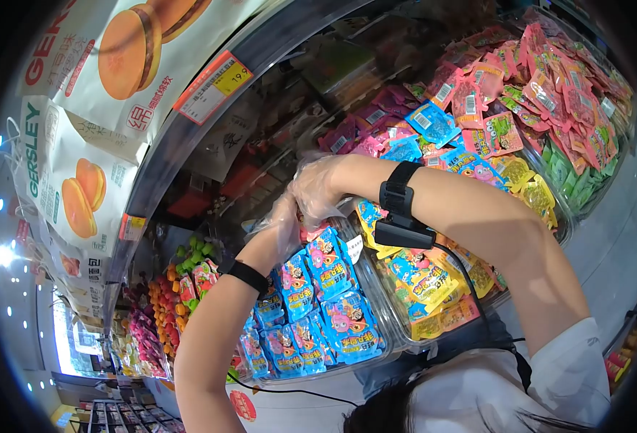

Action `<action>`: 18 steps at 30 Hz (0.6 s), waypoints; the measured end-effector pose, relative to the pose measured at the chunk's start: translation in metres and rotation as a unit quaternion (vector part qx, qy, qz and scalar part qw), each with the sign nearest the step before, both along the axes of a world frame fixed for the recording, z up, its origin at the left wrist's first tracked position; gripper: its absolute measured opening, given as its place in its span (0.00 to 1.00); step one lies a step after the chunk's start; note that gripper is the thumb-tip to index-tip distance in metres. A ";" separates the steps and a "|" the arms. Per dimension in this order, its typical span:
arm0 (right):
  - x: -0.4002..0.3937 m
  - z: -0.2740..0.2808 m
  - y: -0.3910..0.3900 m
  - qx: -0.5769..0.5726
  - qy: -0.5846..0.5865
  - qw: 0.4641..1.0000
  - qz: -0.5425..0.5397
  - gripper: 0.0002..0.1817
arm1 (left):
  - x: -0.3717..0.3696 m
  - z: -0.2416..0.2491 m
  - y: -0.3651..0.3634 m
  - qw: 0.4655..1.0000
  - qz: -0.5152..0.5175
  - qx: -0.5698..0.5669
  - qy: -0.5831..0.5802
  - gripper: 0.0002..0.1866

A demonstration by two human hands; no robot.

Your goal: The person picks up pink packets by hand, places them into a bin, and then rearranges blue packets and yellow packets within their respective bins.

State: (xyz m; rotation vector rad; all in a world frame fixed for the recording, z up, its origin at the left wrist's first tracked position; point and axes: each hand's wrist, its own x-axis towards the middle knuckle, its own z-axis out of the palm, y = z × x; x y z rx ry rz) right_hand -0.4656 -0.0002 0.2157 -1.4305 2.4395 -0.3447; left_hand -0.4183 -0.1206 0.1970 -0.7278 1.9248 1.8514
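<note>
My left hand [284, 220] and my right hand [317, 189], both in thin clear plastic gloves, are close together over the back of a clear bin. Their fingers overlap and are largely hidden, so what they hold cannot be made out. Blue candy packets [347, 325] stand in rows in the bin just below the hands. A bit of pink packaging [312, 232] shows right under the gloves. Yellow packets [423, 281] fill the bin to the right, beneath my right forearm. Black straps circle both forearms, the right one carrying a small black device [403, 232].
Pink packets [542, 94] are heaped at the upper right, beside green ones [574, 177]. A shelf edge with a price tag [212, 86] runs above the bins at the left, holding white bread bags [80, 180]. Orange-wrapped sweets [170, 310] lie further left. A black cable crosses the right bin.
</note>
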 end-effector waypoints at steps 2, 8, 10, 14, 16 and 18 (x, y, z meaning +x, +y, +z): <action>-0.003 -0.002 0.000 -0.013 -0.004 1.000 0.008 0.24 | -0.003 -0.001 -0.002 0.999 0.030 -0.004 -0.021 0.24; -0.005 -0.003 -0.002 -0.008 -0.027 1.000 -0.001 0.29 | 0.001 -0.003 -0.001 1.000 0.014 -0.013 -0.010 0.26; -0.004 0.000 -0.002 0.011 -0.037 0.999 0.004 0.29 | -0.003 -0.009 -0.004 0.999 -0.006 -0.039 -0.012 0.25; -0.006 -0.004 -0.006 0.008 -0.049 0.999 -0.002 0.30 | -0.001 -0.006 0.005 0.995 0.064 -0.061 -0.034 0.17; -0.007 -0.007 -0.007 -0.003 -0.050 0.999 -0.003 0.30 | -0.002 -0.007 0.003 0.995 0.058 -0.064 -0.041 0.17; -0.007 -0.008 -0.007 -0.015 -0.008 1.000 0.011 0.25 | -0.005 -0.008 0.000 0.996 0.022 -0.069 -0.045 0.18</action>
